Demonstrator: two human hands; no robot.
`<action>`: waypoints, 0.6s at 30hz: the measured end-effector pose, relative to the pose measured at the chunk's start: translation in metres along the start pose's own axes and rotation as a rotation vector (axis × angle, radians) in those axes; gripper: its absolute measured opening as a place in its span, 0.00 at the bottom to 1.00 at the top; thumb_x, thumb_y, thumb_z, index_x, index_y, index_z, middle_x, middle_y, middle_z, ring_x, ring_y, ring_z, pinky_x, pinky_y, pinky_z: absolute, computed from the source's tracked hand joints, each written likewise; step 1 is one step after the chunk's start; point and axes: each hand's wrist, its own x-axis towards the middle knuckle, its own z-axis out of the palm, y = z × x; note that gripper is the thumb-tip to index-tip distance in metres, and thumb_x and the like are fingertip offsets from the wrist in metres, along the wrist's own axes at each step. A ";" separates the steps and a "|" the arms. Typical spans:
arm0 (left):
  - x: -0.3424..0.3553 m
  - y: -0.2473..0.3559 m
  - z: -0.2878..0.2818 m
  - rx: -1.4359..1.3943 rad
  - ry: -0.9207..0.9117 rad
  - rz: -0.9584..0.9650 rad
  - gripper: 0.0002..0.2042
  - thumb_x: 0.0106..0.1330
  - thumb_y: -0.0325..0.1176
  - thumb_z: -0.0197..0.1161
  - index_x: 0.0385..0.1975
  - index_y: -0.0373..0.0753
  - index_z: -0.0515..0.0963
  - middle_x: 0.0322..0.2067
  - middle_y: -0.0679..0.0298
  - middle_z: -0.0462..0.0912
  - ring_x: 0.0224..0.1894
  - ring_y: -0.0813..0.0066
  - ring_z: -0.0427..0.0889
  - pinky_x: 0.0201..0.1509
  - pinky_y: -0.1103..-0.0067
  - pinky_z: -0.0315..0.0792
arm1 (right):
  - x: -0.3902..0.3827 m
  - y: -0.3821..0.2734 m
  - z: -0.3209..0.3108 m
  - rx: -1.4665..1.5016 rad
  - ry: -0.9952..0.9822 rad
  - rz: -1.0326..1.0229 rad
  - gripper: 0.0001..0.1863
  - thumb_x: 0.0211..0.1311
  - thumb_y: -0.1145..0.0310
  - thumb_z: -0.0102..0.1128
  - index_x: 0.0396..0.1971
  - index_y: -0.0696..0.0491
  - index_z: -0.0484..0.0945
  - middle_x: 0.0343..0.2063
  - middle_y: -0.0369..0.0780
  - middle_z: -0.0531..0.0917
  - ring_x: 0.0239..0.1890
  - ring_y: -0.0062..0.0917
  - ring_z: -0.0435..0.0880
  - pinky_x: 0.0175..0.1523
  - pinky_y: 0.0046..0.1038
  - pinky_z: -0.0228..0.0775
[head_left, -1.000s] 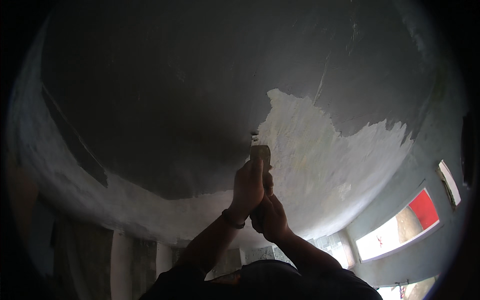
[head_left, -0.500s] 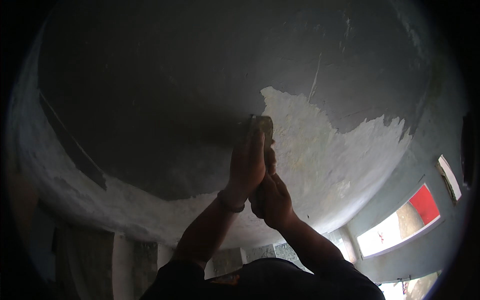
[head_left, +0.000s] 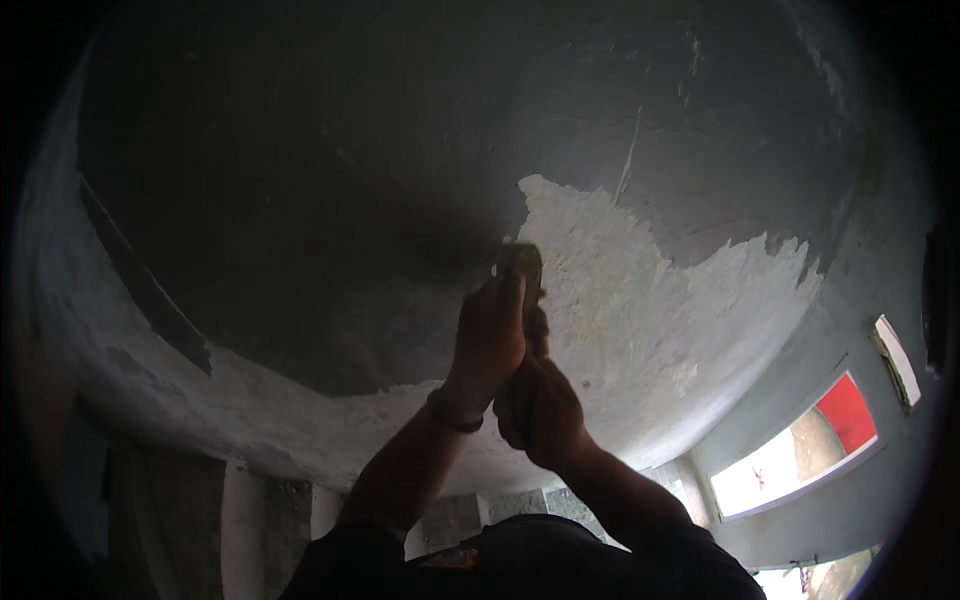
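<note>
My left hand (head_left: 490,340) grips the upper part of a long, narrow, brownish hand tool (head_left: 519,261), possibly a float or scraper, against the overhead surface. My right hand (head_left: 548,410) holds the same tool lower down, just below and right of my left hand. A dark band circles my left wrist. Around the tool's head, dark grey coating (head_left: 300,200) meets a ragged-edged pale plaster patch (head_left: 640,320). The underside of the tool is hidden, and its exact type is hard to tell.
On the right, a grey wall (head_left: 760,440) has a wide opening with a red panel (head_left: 846,410) and a narrow slot opening (head_left: 896,360). Pale and dark upright bands (head_left: 243,530) line the lower left. Another bright opening (head_left: 820,578) shows at the lower right edge.
Both hands and the tool moved up along the surface between one second and half a second ago, then slipped slightly back down. Both still grip the tool.
</note>
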 end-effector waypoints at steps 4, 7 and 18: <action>0.001 0.004 0.004 0.237 0.229 0.378 0.18 0.80 0.38 0.40 0.42 0.31 0.76 0.20 0.59 0.79 0.21 0.71 0.82 0.22 0.75 0.74 | 0.005 -0.002 0.000 -0.712 0.211 -0.712 0.16 0.81 0.56 0.40 0.38 0.53 0.69 0.19 0.36 0.73 0.10 0.23 0.66 0.13 0.25 0.57; -0.005 0.005 0.004 0.124 0.209 0.243 0.16 0.81 0.36 0.41 0.45 0.31 0.74 0.23 0.60 0.80 0.20 0.71 0.81 0.21 0.75 0.74 | 0.002 -0.004 -0.001 -0.735 0.123 -0.735 0.17 0.80 0.56 0.41 0.36 0.53 0.69 0.19 0.37 0.73 0.11 0.22 0.67 0.15 0.25 0.57; 0.003 -0.011 0.003 0.294 0.080 0.327 0.09 0.76 0.28 0.50 0.50 0.31 0.71 0.27 0.59 0.81 0.22 0.70 0.82 0.24 0.72 0.75 | 0.004 -0.012 -0.004 -0.462 0.080 -0.477 0.11 0.78 0.61 0.44 0.36 0.52 0.70 0.20 0.40 0.73 0.13 0.27 0.69 0.16 0.27 0.60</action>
